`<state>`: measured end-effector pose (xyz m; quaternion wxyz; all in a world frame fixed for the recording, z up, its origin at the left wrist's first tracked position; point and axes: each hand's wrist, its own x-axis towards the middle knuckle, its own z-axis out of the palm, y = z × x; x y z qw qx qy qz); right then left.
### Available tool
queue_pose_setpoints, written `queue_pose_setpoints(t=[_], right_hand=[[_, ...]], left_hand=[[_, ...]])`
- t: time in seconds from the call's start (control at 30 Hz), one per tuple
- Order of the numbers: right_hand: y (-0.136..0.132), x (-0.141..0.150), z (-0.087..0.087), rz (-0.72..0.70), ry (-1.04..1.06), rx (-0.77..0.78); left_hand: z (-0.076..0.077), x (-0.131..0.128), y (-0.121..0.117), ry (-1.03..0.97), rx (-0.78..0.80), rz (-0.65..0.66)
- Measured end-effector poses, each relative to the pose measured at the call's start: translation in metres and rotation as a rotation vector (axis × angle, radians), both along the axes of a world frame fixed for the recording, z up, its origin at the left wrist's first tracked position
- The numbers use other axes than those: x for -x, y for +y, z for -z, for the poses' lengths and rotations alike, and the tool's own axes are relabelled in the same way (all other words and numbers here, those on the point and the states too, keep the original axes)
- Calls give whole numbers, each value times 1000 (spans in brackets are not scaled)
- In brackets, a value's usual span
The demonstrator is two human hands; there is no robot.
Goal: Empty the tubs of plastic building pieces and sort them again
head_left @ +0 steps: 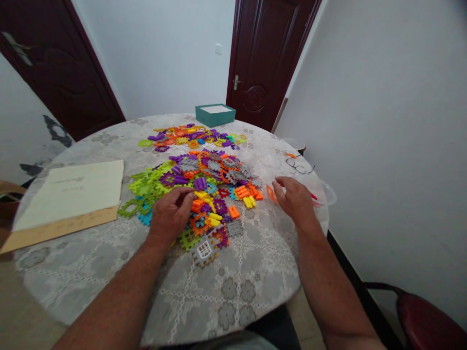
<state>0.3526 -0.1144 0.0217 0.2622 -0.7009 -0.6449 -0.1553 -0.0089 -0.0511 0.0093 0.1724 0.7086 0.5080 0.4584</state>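
My left hand (170, 214) rests over the near left part of a pile of plastic building pieces. Its thumb and index finger are bent close together beside yellow connector pieces (203, 196) and a purple ridged connector (200, 183); anything between the fingertips is hidden. Right of the pile, my right hand (295, 198) has its fingers closed at an orange openwork piece (271, 193), which appears held at the fingertips. Between the hands lie orange connectors (242, 192), a yellow connector (249, 201) and a purple toothed square (220, 206). Nearer me is a grey toothed square (204, 250).
A second heap of pieces (193, 136) lies farther back, before a green box (215, 115). Clear plastic bags (264, 163), eyeglasses (299, 167) and a clear lid (328, 193) are at right. A flat cardboard sheet (73, 192) covers the left side of the round table (233, 287).
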Motion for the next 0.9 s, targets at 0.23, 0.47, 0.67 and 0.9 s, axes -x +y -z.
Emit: queue_pose_setpoints(t=[0.23, 0.47, 0.67, 0.9], right_hand=[[-5, 2, 8, -19, 28, 128], [5, 8, 15, -47, 55, 110], [9, 14, 19, -31, -26, 59], [9, 6, 16, 20, -19, -127]], left_hand=[[2, 1, 2, 0, -15, 15], [1, 1, 0, -2, -5, 3], [-1, 2, 1, -22, 21, 4], [1, 4, 4, 24, 39, -13]])
